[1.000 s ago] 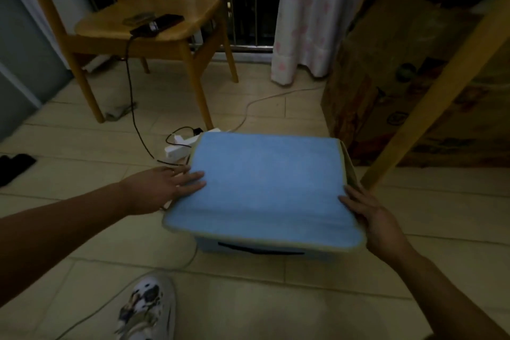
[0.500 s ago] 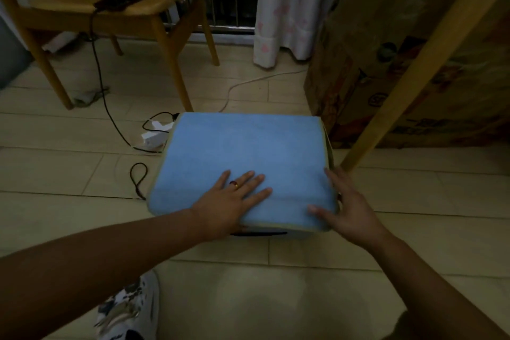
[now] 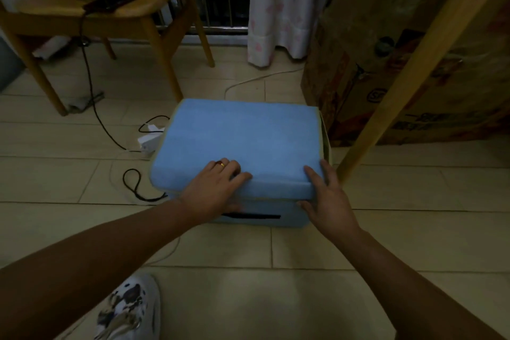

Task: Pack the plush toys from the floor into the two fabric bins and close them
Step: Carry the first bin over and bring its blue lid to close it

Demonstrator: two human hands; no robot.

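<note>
From the head camera, a light blue fabric bin (image 3: 256,215) sits on the tiled floor (image 3: 358,270), between a wooden chair (image 3: 105,0) to the left and a large cardboard box (image 3: 386,69) to the right. Its blue lid (image 3: 242,141) lies down over the top and covers the opening, so what is inside cannot be seen. At the right edge a strip of the bin's pale side wall shows beside the lid. The bin's long axis runs left to right across the view, and its near face, with a dark slot handle (image 3: 254,215), points toward the person.

The left hand (image 3: 218,188) lies palm down on the near part of the lid, its fingers bent over the front edge with the tips pressing the cloth; a ring sits on one finger. The right hand (image 3: 328,196) is at the near right corner, fingers fairly straight and spread, thumb against the front flap, the others along the lid's corner; it presses and does not clasp.

A slanted wooden leg (image 3: 414,63) crosses in front of the cardboard box. A dark phone (image 3: 116,0) rests on the chair seat, with a black cable (image 3: 91,85) dropping from it to the floor toward a white power strip (image 3: 149,141) just left of the bin. A patterned shoe (image 3: 129,309) shows at the bottom edge. No plush toys are in sight.
</note>
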